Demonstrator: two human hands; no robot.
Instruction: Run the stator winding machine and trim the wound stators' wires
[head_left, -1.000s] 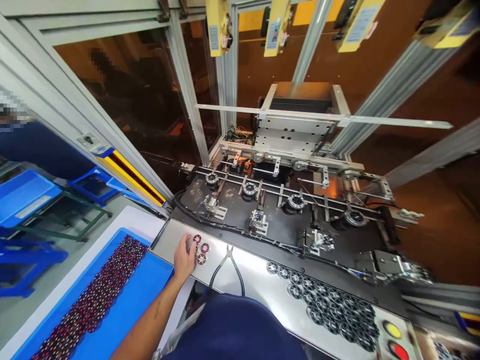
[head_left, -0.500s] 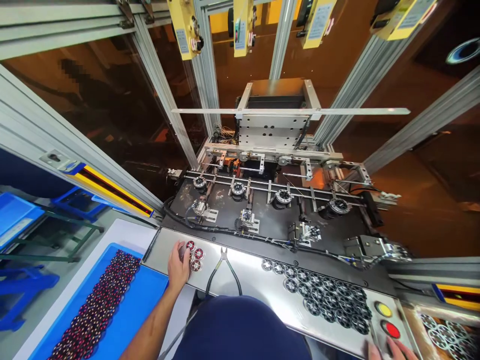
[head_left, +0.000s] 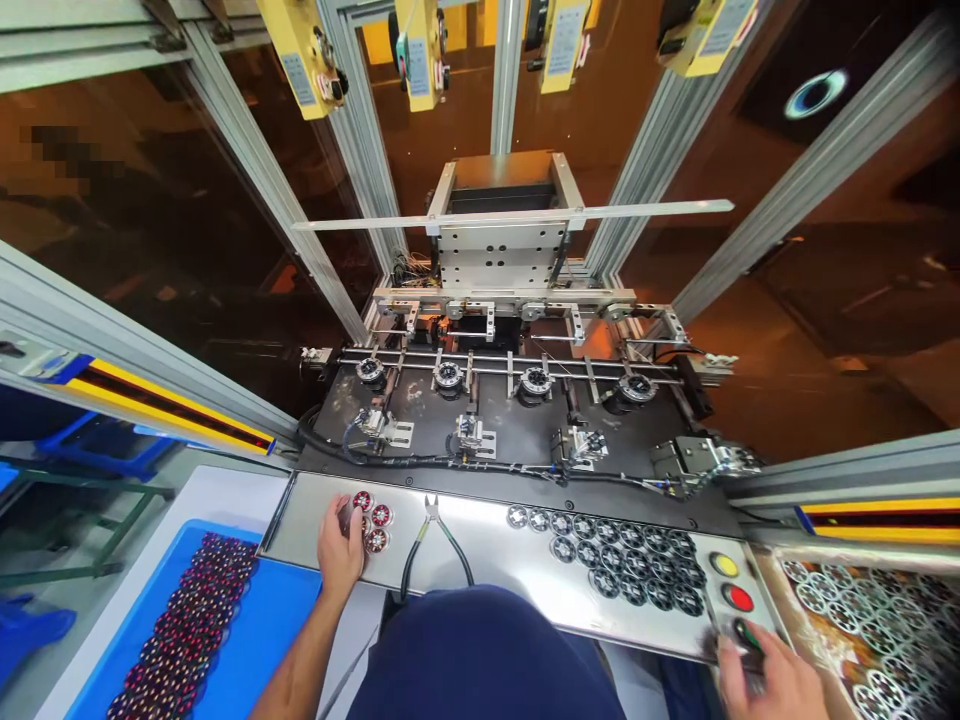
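My left hand (head_left: 341, 553) rests on the left end of the metal shelf, its thumb and fingers curled around something dark that I cannot make out. Right beside it lie several small round red-wound motor stators (head_left: 377, 541). A pair of cutters (head_left: 433, 520) with dark handles lies to their right, jaws pointing away from me. My right hand (head_left: 780, 678) is at the shelf's right end, thumb and fingers apart, a fingertip by a green button (head_left: 745, 632). Above that are a red button (head_left: 738, 598) and a yellow button (head_left: 724, 565).
Rows of black-and-silver rings (head_left: 637, 560) cover the shelf's right half. A blue tray (head_left: 277, 610) at left holds many red-wound stators. More silver rings lie in a box (head_left: 832, 590) at right. Ahead, a machine bed (head_left: 427, 430) carries several round fixtures and clamps.
The view has shifted, so the scene sits further left and more of my right hand shows by the buttons. My left hand stays beside the red-wound stators.
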